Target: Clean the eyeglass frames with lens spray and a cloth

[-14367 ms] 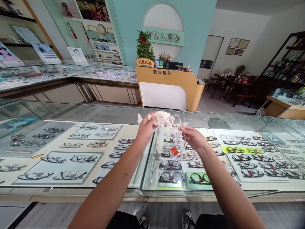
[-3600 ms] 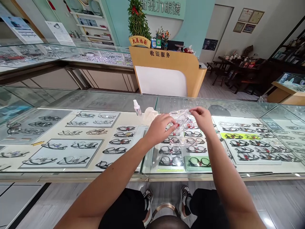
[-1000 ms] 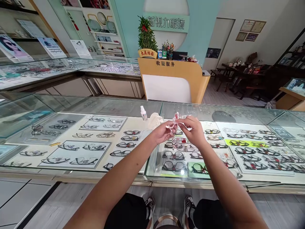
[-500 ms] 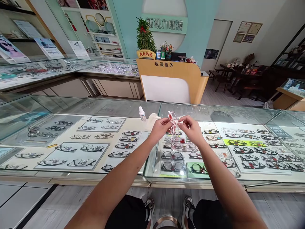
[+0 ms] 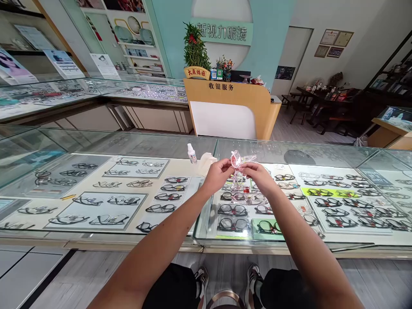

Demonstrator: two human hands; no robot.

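Note:
A pair of clear, pinkish eyeglasses (image 5: 236,159) with a red patch on a lens is held up above the glass counter (image 5: 206,201). My left hand (image 5: 219,174) pinches its left side, fingers closed. From the other side my right hand (image 5: 257,174) grips the same frame between thumb and fingers. One see-through temple points out to the right above my right hand. Just left of my hands, a small white spray bottle (image 5: 192,153) stands on the counter beside a crumpled pale cloth (image 5: 207,162).
Rows of eyeglasses (image 5: 232,210) lie inside the case under the glass, right and left of my arms. A yellow pen-like stick (image 5: 68,197) is at the left. Beyond the counter stands a wooden cashier desk (image 5: 230,92) with a plant (image 5: 195,49).
The eyeglasses have turned in my hands, so a temple now sticks out to the right. My right hand has lowered slightly and shifted its grip; the bottle and cloth stay put.

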